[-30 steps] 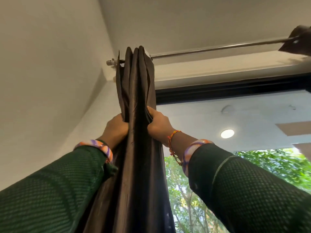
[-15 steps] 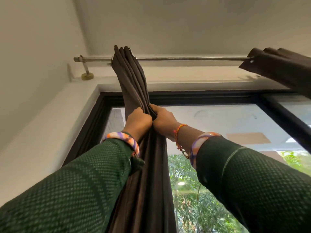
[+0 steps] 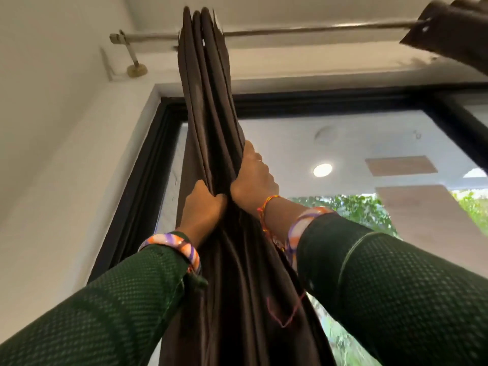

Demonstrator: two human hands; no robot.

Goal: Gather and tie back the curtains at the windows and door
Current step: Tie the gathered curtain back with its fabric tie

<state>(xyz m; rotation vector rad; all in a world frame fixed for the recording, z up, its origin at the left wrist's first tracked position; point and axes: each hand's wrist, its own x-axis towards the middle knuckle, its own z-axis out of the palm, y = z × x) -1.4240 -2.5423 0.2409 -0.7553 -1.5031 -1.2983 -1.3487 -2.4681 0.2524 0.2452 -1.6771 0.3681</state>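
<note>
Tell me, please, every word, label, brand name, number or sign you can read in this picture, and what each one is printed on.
There is no readable text in this view.
The brown curtain, the metal rod, the window frame and the wall carry no lettering.
The bangles on the left hand and right hand show only coloured stripes, no words.

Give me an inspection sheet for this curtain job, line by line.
Surface: nothing seen; view looks up at the wall and ceiling.
Job's things: brown curtain bunched in folds on the rod; second curtain at upper right.
Clutter: nothing seen.
Hands: left hand and right hand both grip the bunched curtain, right higher.
Cables: nothing seen.
Surroundings: dark window frame, greenery outside.
</note>
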